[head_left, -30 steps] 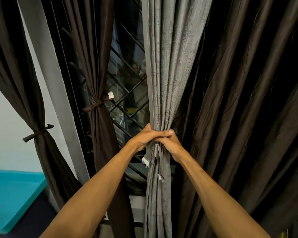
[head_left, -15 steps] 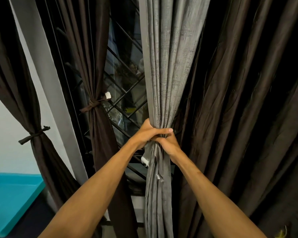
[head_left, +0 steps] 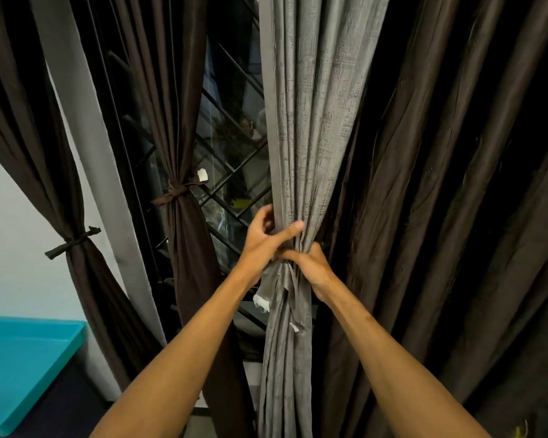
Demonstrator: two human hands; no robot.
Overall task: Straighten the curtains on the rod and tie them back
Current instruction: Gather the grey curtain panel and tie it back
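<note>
A grey curtain point(head_left: 307, 121) hangs in the middle, gathered into a narrow bunch at hand height. My left hand point(head_left: 263, 245) grips the bunch from the left, thumb laid across its front, fingers hooked behind its edge. My right hand point(head_left: 310, 267) grips the bunch just below, pinching the grey tie-back strip point(head_left: 293, 295), whose frayed white ends dangle below the hands. Two dark brown curtains on the left are tied back: one point(head_left: 184, 248) with a brown tie point(head_left: 174, 194), another point(head_left: 60, 184) with a tie point(head_left: 73, 243). The rod is out of view.
A wide dark brown curtain point(head_left: 456, 200) hangs loose on the right, behind the grey one. A window with a black diagonal grille point(head_left: 231, 172) shows between the curtains. A grey wall pillar point(head_left: 86, 128) stands at left, and a turquoise surface point(head_left: 23, 365) lies at bottom left.
My left hand has loosened its wrap and slid slightly up the grey bunch, thumb now stretched across the front. My right hand stays at the tie-back.
</note>
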